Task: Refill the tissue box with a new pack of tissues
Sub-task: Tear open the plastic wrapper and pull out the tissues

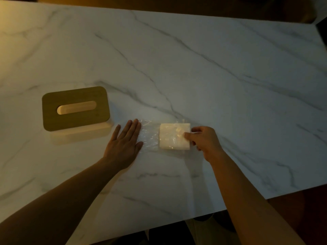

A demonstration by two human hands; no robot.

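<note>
My flat, released left hand (pixel 124 141) pins the clear plastic wrapper (pixel 149 137) to the white marble desk (pixel 212 76). My right hand (pixel 203 138) pinches the pale square tissue stack (pixel 174 137), which lies just right of the wrapper's mouth; the wooden-lidded tissue box (pixel 76 107) waits to the left, nearer my left hand.

White marble-patterned table (pixel 212 68) with grey veins, dim warm light, dark floor (pixel 300 209) beyond its edges

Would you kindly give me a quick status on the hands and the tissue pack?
Left hand flat on the clear wrapper. Right hand pinching the tissue pack. Tissue box lid on, clear to the left.
</note>
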